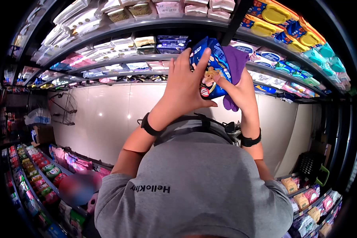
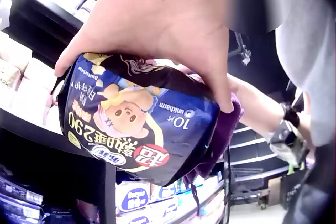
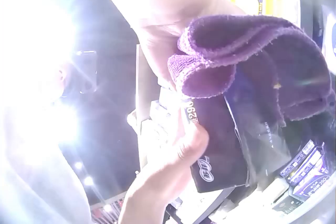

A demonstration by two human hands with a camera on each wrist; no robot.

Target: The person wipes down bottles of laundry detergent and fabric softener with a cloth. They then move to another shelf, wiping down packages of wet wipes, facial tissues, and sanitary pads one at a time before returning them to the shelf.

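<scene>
A blue package (image 1: 220,57) with a cartoon bear is held up between both hands, near the shelves in the head view. My left hand (image 1: 182,83) grips it from its left side; in the left wrist view that hand (image 2: 163,19) spans the top edge of the package (image 2: 121,124), thumb and fingers at opposite ends. My right hand (image 1: 242,93) holds the other side with its thumb on the front, together with a folded purple cloth (image 1: 238,59). The cloth (image 3: 210,79) covers much of the right hand's fingers in the right wrist view, beside the package's dark side (image 3: 220,155).
Shelves (image 1: 119,33) of wrapped packs stand in front, with yellow-lidded packs (image 1: 275,14) at the upper right. A pale tiled floor (image 1: 95,119) lies below. More stocked shelves (image 1: 43,174) are behind at both lower corners, and a wire cart (image 1: 65,109) stands at left.
</scene>
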